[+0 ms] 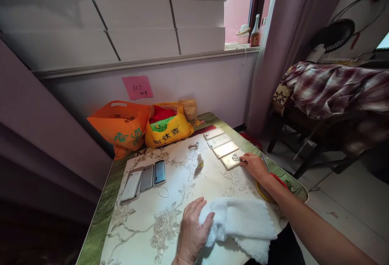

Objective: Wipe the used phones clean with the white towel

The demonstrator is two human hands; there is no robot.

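My right hand [254, 166] reaches to the right side of the table, its fingers closed at the near end of a gold phone [228, 160] with a ring holder on its back. That phone is nearest in a row with several others, among them a gold phone [225, 149] and a white phone [219, 140]. My left hand [193, 226] rests at the left end of a white towel [246, 220], thumb apart from the fingers. Farther back stands a small dropper bottle [200, 160] with yellowish liquid.
At left lie a white phone [133, 184], a grey phone [147, 178] and a blue phone [159, 172]. An orange bag [121, 123] and a yellow bag [167, 133] stand at the back. Red-handled scissors [278, 180] and a yellow ring-shaped thing [263, 193] lie near my right forearm.
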